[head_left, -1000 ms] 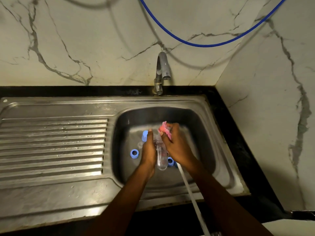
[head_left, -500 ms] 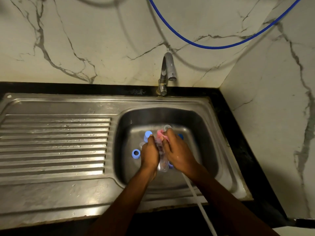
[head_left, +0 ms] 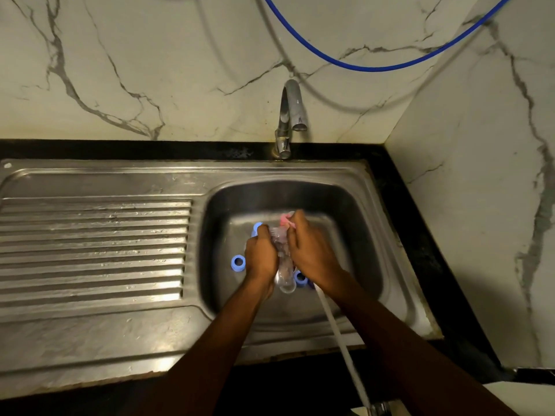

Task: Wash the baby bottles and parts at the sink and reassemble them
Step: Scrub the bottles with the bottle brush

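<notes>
Steel sink (head_left: 120, 340), marble wall (head_left: 150, 55), left fingers (head_left: 264, 233) gripping bottle (head_left: 283, 267), right fingers (head_left: 297, 220) gripping pink cloth (head_left: 283, 219)

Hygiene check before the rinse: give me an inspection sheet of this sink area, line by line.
Surface: steel sink with ribbed drainboard, set in a black counter.
Job's things: clear bottle held over the basin; blue rings on the basin floor.
Clutter: nothing seen.
Hands: left hand grips the clear bottle; right hand holds a pink scrubber against it.
Cables: blue hose along the wall; white hose leading into the basin.
Surroundings: tap, marble wall.
</notes>
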Tool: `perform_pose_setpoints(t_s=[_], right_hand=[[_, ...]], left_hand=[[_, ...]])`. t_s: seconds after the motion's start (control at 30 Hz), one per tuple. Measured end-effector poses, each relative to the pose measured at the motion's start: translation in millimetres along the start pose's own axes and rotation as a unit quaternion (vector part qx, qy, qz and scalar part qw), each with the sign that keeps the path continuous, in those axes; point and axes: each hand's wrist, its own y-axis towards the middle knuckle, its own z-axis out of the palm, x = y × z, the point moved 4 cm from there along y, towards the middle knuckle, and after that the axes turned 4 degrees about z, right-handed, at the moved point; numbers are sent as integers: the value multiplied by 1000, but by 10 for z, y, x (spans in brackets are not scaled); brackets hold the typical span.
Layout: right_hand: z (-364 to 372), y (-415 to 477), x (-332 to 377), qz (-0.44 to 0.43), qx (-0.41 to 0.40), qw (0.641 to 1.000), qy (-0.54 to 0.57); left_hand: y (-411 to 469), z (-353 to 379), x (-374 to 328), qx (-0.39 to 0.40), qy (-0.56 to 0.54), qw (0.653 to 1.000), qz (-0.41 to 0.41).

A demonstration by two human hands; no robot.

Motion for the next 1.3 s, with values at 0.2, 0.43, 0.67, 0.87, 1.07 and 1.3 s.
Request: perform_pose_setpoints(t_s=[0.2,0.43,0.67,0.87,1.07,1.3], right_hand=[[-6,-53,-2,-27,0,999,-23],[-64,-78,-14,-23,3,999,-22],[-17,-88,63,-24,9,1000,-7],[24,-31,-61,-23,-16,999,-19],[-145,63,-322,88,-48,959,265],[-118,59,-310,89,-27,957,275]], left_hand=[[-61,17,-4,-1,3,1000,-20],[-52,23,-1,15,32,999,-2],[-69,51,-20,18,1,1000,-15],[-56,3,-46,46,-20,999,-15],[-98,58,-130,156,-33,987,-28],[-84,150,-125,145,-46,986,-67]])
